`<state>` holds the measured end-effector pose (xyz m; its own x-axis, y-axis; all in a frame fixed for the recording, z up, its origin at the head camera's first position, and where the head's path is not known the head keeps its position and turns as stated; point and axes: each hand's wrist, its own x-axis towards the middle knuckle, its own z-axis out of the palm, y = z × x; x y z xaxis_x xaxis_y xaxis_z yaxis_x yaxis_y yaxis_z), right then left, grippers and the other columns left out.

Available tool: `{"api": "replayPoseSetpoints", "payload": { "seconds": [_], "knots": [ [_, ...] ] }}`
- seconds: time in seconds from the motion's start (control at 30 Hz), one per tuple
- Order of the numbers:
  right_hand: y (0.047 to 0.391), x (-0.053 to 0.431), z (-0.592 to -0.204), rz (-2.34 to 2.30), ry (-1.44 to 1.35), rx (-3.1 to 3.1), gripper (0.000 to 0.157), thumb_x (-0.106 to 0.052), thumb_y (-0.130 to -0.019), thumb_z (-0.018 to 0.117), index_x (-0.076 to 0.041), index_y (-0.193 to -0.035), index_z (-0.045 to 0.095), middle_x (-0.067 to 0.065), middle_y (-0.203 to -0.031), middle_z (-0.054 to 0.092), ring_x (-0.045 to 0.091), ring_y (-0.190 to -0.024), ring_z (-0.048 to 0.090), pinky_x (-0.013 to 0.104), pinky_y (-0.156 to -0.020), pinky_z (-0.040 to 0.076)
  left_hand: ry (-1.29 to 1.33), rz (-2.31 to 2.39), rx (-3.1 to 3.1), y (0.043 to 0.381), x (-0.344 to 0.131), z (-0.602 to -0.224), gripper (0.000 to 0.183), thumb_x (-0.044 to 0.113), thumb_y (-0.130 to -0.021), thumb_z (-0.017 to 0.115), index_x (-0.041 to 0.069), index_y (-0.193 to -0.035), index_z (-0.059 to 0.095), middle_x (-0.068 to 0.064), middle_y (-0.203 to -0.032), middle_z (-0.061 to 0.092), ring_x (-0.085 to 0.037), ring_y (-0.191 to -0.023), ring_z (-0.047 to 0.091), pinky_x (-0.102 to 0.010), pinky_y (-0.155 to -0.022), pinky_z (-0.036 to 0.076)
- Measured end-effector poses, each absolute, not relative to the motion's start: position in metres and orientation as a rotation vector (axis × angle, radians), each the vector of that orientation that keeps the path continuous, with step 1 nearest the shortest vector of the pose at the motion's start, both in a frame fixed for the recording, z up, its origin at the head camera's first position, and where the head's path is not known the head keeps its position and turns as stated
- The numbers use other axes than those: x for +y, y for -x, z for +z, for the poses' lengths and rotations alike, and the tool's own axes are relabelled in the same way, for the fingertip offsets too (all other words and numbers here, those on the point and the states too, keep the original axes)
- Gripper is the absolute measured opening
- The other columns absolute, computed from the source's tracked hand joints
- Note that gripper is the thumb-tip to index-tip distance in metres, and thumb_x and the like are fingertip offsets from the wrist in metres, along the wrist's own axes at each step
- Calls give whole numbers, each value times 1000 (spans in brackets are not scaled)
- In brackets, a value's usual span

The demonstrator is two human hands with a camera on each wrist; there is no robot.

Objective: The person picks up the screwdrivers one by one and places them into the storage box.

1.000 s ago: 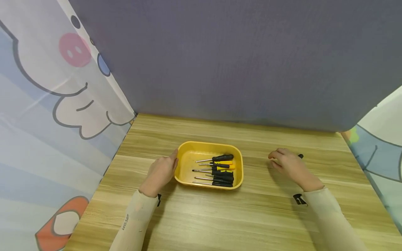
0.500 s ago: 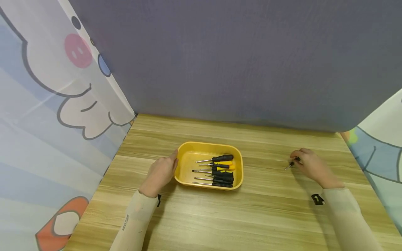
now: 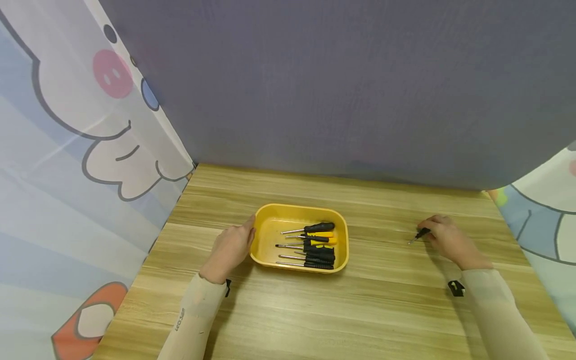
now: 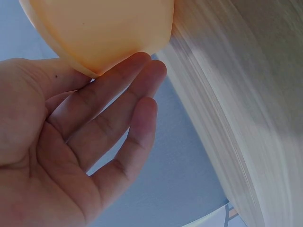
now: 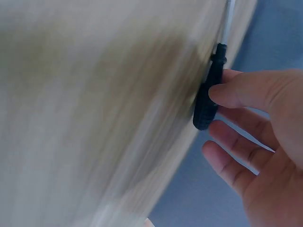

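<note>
A yellow plastic tray point(image 3: 265, 260) stands mid-table in the head view. Its left end is held by my left hand point(image 3: 230, 248); in the left wrist view the thumb passes behind the rim and fingertips point(image 4: 142, 59) meet the outer wall. Several screwdrivers point(image 3: 320, 248) with black or yellow handles lie inside, mostly toward the right, shafts pointing left. Off to the right, my right hand point(image 3: 450, 242) pinches a small black-handled screwdriver point(image 5: 210, 94) between thumb and forefinger, the other fingers loosely bent beside it. Its metal shaft points left, close over the table in the head view.
The wood-grain table point(image 3: 315, 315) runs up to a grey panel point(image 3: 337, 90) at the back. Printed cartoon curtains point(image 3: 54, 200) hang along the left side and also on the right.
My right hand has moved right to the loose screwdriver and its finger and thumb have closed on the handle. The left hand and tray have stayed put.
</note>
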<state>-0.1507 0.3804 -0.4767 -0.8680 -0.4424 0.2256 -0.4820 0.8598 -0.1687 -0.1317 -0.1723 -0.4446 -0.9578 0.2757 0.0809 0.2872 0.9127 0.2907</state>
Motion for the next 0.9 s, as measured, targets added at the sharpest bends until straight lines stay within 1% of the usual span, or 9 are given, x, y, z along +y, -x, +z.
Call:
{"api": "replayPoseSetpoints", "payload": {
  "seconds": [0.17, 0.37, 0.7, 0.8, 0.9],
  "knots": [
    [151, 381, -479, 305, -718, -2865, 29, 12, -74, 77, 4, -101, 71, 23, -98, 64, 49, -89, 59, 61, -77, 49, 452, -471, -3035, 131, -172, -445, 42, 16, -105, 53, -2, -143, 53, 0, -53, 44, -16, -45, 42, -30, -40, 36],
    [152, 382, -481, 292, -736, -2831, 27, 12, -72, 78, 3, -97, 70, 19, -92, 64, 47, -86, 60, 60, -75, 50, 458, -472, -3024, 131, -171, -445, 42, 15, -104, 54, -3, -142, 53, 1, -51, 41, -14, -43, 39, -29, -39, 34],
    [151, 378, -481, 276, -779, -2770, 31, 11, -70, 81, 3, -97, 69, 15, -87, 63, 39, -76, 60, 55, -68, 51, 458, -466, -3023, 132, -172, -445, 42, 15, -104, 55, -3, -142, 53, 1, -51, 41, -15, -43, 39, -29, -39, 35],
    [150, 373, -477, 265, -794, -2752, 35, 10, -69, 83, 3, -99, 68, 15, -89, 63, 39, -78, 60, 58, -73, 50, 458, -462, -3018, 132, -172, -445, 42, 15, -104, 55, -3, -142, 53, 1, -51, 41, -15, -44, 40, -29, -39, 35],
    [149, 364, -469, 242, -809, -2740, 38, 9, -68, 85, 3, -101, 68, 15, -92, 64, 39, -81, 60, 62, -81, 47, 461, -460, -3014, 132, -172, -444, 42, 15, -104, 55, -3, -142, 53, 1, -51, 42, -15, -44, 41, -29, -39, 35]
  ]
}}
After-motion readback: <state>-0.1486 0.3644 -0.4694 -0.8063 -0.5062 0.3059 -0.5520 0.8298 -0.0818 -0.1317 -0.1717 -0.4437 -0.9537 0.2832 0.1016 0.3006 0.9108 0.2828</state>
